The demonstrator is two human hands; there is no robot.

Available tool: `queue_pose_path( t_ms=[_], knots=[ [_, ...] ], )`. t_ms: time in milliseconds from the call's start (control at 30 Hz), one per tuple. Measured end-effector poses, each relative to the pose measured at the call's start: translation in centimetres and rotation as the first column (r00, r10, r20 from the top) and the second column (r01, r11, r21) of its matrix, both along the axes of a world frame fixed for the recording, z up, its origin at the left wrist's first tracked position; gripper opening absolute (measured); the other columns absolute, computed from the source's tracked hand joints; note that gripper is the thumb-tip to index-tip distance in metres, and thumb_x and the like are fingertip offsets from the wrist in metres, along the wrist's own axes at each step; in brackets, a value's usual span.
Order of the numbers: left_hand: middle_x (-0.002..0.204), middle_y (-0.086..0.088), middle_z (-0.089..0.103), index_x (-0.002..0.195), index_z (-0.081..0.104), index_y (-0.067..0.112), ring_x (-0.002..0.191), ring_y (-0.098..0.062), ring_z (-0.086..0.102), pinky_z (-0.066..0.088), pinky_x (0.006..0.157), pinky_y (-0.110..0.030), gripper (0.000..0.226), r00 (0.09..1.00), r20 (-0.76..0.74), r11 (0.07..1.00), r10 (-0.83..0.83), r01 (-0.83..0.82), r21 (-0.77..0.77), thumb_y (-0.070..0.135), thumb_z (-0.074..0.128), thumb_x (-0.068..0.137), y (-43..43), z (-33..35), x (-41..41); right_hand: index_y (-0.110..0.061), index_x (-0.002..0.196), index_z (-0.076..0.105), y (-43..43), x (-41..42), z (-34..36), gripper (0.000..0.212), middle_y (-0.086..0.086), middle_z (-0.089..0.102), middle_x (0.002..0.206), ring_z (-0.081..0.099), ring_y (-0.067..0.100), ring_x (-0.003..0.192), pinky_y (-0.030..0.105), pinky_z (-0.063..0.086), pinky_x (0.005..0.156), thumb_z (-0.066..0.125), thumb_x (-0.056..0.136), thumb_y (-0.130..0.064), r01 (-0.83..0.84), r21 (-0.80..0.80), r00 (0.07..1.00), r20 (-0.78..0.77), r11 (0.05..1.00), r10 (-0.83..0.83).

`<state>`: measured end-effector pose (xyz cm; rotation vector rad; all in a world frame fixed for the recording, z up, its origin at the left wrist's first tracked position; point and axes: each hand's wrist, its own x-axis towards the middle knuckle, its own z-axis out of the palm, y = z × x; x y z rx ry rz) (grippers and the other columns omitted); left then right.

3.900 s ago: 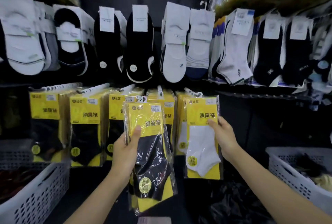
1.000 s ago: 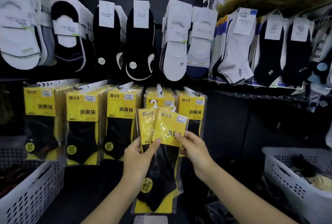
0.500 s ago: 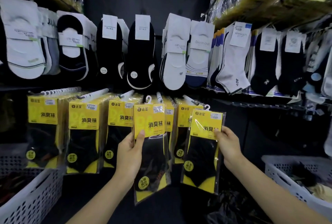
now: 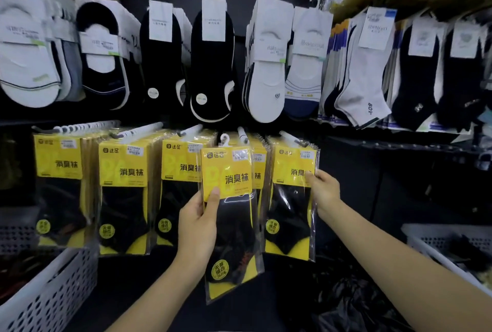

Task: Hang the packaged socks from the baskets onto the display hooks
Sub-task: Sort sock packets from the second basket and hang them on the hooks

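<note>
Head view: right basket (image 4: 426, 241) holds dark sock packs (image 4: 464, 251).

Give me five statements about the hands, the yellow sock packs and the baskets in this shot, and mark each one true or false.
1. The left hand holds a yellow pack of black socks in front of the hanging row. True.
2. The right hand is reaching into the basket on the right. False: it touches the rightmost hanging yellow pack at its edge.
3. The pack in the left hand contains white socks. False: they are black.
4. A white perforated basket sits at lower left. True.
5. The upper row shows only black socks. False: white ones hang there too.
</note>
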<state>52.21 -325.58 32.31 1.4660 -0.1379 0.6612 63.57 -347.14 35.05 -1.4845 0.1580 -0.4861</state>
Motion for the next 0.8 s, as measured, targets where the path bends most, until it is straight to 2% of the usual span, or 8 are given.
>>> queue_pose_path(
  t_ms=[133,233,300,367,433,600,667,800],
  knots=[
    [0.084,0.032,0.068,0.095,0.059,0.043,0.084,0.020,0.058,0.040,0.065,0.003,0.016,1.000,-0.012,1.000,-0.013,0.013,0.004,0.031,0.048,0.096,0.0,-0.3,0.1,-0.006,0.106,0.065,-0.2,1.1,-1.1,0.026,0.005,0.064,0.097,0.059,0.018,0.093,0.024,0.046,0.084,0.071,0.085,-0.021,0.140,0.028,0.990,-0.025,0.990,-0.139],
    [0.087,0.025,0.069,0.096,0.060,0.041,0.086,0.019,0.059,0.040,0.065,0.003,0.014,0.999,-0.030,1.000,-0.017,0.017,0.005,0.032,0.049,0.096,-0.1,-0.5,-0.1,-0.007,0.103,0.065,-1.0,0.9,-2.4,0.026,0.003,0.063,0.094,0.057,0.015,0.085,0.024,0.045,0.077,0.074,0.082,-0.020,0.255,0.037,0.963,-0.103,0.966,-0.250],
    [0.092,0.023,0.068,0.097,0.060,0.040,0.088,0.019,0.058,0.041,0.066,0.003,0.013,0.998,-0.049,0.999,-0.033,0.033,0.002,0.033,0.049,0.095,-0.2,-0.5,-0.2,-0.006,0.105,0.063,-1.6,0.1,-3.1,0.028,0.006,0.064,0.099,0.058,0.016,0.086,0.028,0.050,0.083,0.074,0.083,-0.020,0.270,0.056,0.956,-0.132,0.961,-0.261],
    [0.095,0.022,0.067,0.097,0.060,0.040,0.089,0.018,0.059,0.042,0.068,0.002,0.013,0.997,-0.065,0.999,-0.046,0.047,0.010,0.033,0.049,0.095,-0.4,-0.6,-0.4,-0.007,0.102,0.062,-1.8,-1.4,-3.5,0.025,0.006,0.065,0.094,0.060,0.016,0.082,0.029,0.054,0.082,0.071,0.085,-0.023,0.170,0.113,0.983,-0.084,0.979,-0.161],
    [0.095,0.020,0.068,0.096,0.060,0.040,0.089,0.015,0.060,0.044,0.069,-0.001,0.014,0.996,-0.074,0.998,-0.057,0.059,0.013,0.032,0.049,0.096,-0.9,-0.6,-0.6,-0.010,0.102,0.063,-1.4,-3.4,-3.2,0.024,0.000,0.064,0.087,0.062,0.011,0.077,0.022,0.054,0.072,0.067,0.088,-0.029,0.014,0.114,1.000,-0.026,0.993,-0.011],
    [0.097,0.018,0.070,0.099,0.062,0.037,0.094,0.005,0.064,0.049,0.079,-0.013,0.014,0.983,-0.115,0.989,-0.144,0.145,0.000,0.032,0.049,0.096,-4.0,-0.5,-0.6,-0.019,0.107,0.064,0.7,-7.7,-1.7,0.027,-0.003,0.070,0.106,0.067,0.011,0.097,0.022,0.054,0.077,0.056,0.092,-0.040,-0.374,0.003,0.927,0.033,0.927,0.374],
    [0.096,0.018,0.070,0.104,0.062,0.035,0.094,0.004,0.064,0.049,0.080,-0.016,0.016,0.975,-0.129,0.983,-0.181,0.184,0.013,0.031,0.049,0.096,-5.3,-0.3,-0.5,-0.018,0.113,0.063,1.4,-8.7,-1.5,0.030,-0.001,0.072,0.107,0.069,0.012,0.096,0.024,0.053,0.079,0.056,0.093,-0.038,-0.425,-0.027,0.904,0.028,0.905,0.426],
    [0.099,0.010,0.071,0.104,0.064,0.028,0.097,-0.005,0.065,0.049,0.080,-0.018,0.015,0.958,-0.165,0.970,-0.237,0.243,0.021,0.028,0.051,0.096,-7.2,-0.3,-0.3,-0.013,0.109,0.064,0.7,-9.5,-1.9,0.018,0.003,0.075,0.099,0.071,0.013,0.085,0.021,0.055,0.066,0.057,0.095,-0.020,-0.340,0.072,0.939,0.086,0.938,0.334]
  ],
)
